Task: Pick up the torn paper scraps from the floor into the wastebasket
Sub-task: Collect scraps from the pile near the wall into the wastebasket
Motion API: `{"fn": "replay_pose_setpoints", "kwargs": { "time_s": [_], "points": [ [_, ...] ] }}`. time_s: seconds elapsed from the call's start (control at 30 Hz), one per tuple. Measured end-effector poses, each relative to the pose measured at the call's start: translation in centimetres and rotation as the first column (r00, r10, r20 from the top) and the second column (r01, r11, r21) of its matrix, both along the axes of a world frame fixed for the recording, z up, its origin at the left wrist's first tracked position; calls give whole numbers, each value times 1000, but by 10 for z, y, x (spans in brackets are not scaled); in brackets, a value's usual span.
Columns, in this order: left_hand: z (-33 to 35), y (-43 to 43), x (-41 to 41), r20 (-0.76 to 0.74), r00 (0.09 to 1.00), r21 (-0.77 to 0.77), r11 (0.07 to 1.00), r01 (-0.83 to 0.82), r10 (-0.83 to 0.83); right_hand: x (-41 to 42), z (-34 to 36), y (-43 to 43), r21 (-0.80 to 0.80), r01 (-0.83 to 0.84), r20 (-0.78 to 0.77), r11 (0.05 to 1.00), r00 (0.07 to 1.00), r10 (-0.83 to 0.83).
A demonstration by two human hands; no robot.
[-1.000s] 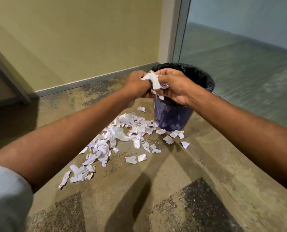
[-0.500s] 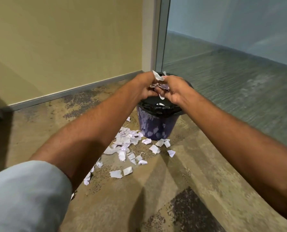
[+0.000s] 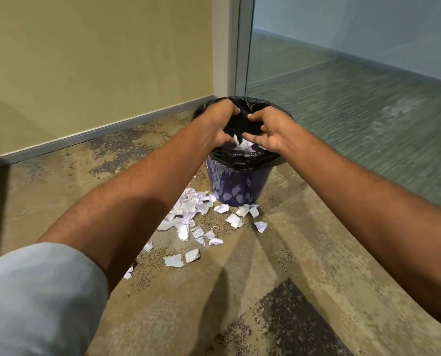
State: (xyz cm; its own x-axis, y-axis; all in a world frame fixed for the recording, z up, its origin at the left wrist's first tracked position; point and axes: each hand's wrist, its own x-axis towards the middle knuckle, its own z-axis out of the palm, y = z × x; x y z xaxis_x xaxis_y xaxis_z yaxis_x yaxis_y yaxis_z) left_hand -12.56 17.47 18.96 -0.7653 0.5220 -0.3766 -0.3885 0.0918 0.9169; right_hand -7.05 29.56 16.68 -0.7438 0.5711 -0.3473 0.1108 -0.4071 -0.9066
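Scraps [image 3: 196, 222] of torn white paper lie scattered on the floor [image 3: 304, 253], most in a heap just left of the wastebasket's foot, with a looser trail running near and left until the left forearm hides it. A few pieces sit apart, near the basket's right side. The wastebasket [image 3: 236, 183] is purple with a black liner [image 3: 242, 158] folded over its rim, and it stands in the far corner where a yellow wall [image 3: 98, 60] meets a glass panel [image 3: 355, 86]. White paper [image 3: 244, 145] shows inside the liner. Both hands hover over the basket's mouth: the left hand [image 3: 218, 124] and right hand [image 3: 272, 132] face each other with fingers spread and curled, open and gripping nothing. A pale grey sleeve [image 3: 34, 299] covers the left upper arm.
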Motion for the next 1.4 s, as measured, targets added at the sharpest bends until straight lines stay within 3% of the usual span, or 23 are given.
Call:
{"fn": "replay_pose_setpoints", "kwargs": {
  "time_s": [0.27,0.4,0.63,0.73,0.8,0.87,1.03,1.23,1.4],
  "points": [
    [0,-7,2,-113,987,73,992,-105,113,12,4,8,28,-58,-32,998,998,59],
    [2,-25,21,-162,985,64,996,65,-54,44,10,4,120,-285,-68,951,953,295],
    [-14,-69,60,-223,907,-104,934,342,-357,97,-5,2,235,-643,130,729,764,632],
    [-34,-85,66,-179,818,-258,829,496,-546,112,-27,-2,317,-782,341,537,622,705],
    [-53,-91,66,-121,765,-354,748,562,-632,119,-47,-4,379,-854,526,356,515,677],
    [-76,-92,66,-73,768,-419,719,555,-636,122,-73,-1,428,-881,684,202,462,565],
    [-139,-93,63,-111,800,-591,686,424,-590,123,-131,8,453,-890,848,-44,415,331],
    [-199,-86,54,-223,757,-738,614,281,-614,122,-190,13,446,-867,888,-221,397,233],
    [-236,-64,45,-333,808,-742,663,93,-486,120,-226,10,474,-837,875,-273,414,250]
  ]
}}
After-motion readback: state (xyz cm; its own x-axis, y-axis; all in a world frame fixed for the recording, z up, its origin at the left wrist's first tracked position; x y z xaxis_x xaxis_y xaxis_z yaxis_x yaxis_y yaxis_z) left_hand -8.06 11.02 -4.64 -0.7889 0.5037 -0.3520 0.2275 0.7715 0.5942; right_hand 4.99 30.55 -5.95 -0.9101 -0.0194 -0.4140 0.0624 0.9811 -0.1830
